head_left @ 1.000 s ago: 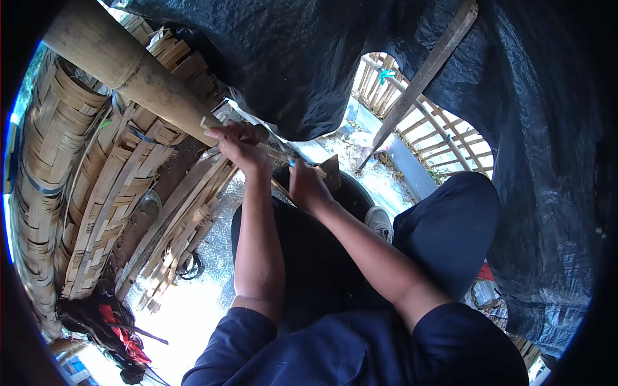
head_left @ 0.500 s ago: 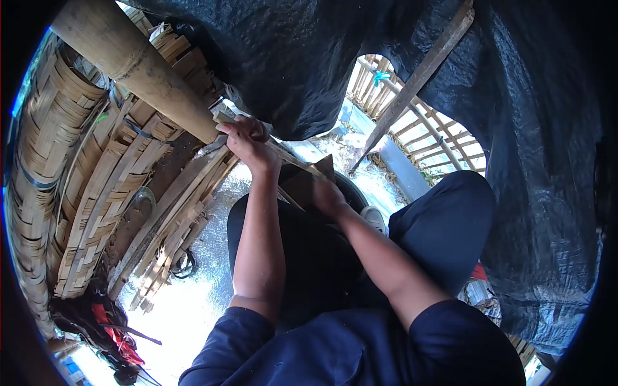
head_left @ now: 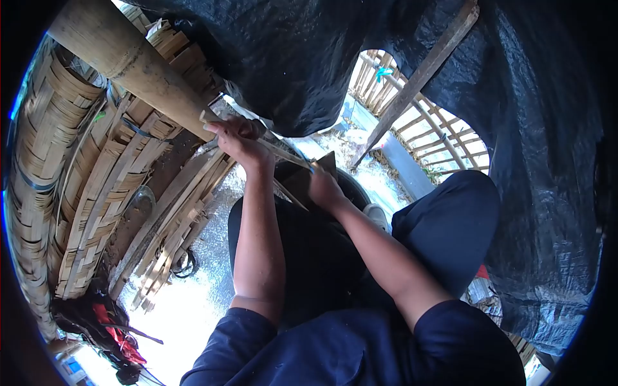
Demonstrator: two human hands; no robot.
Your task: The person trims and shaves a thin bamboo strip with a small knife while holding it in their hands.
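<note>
My left hand [head_left: 243, 147] is closed around a thin, pale bamboo strip [head_left: 286, 154], whose cut end sticks out above the thumb. The strip slants down to the right, towards my right hand [head_left: 326, 188], which is closed at its lower end. Whether a blade is also in those fingers I cannot make out. Beneath the strip, between my knees, lies a dark flat piece [head_left: 328, 164] with a pointed corner. A dark round rim [head_left: 353, 190] shows just beyond it, partly hidden by my right hand.
A thick bamboo pole [head_left: 135, 61] comes down from the upper left, its end close to my left hand. Rolled woven bamboo [head_left: 71, 174] and split slats [head_left: 170, 231] lie at left. Black plastic sheeting [head_left: 541, 161] hangs above and right, with a slanting wooden stick [head_left: 418, 80].
Both hands have shifted slightly: the left up and to the left with the strip's end, the right a little to the left. My legs and the surroundings look nearly the same.
</note>
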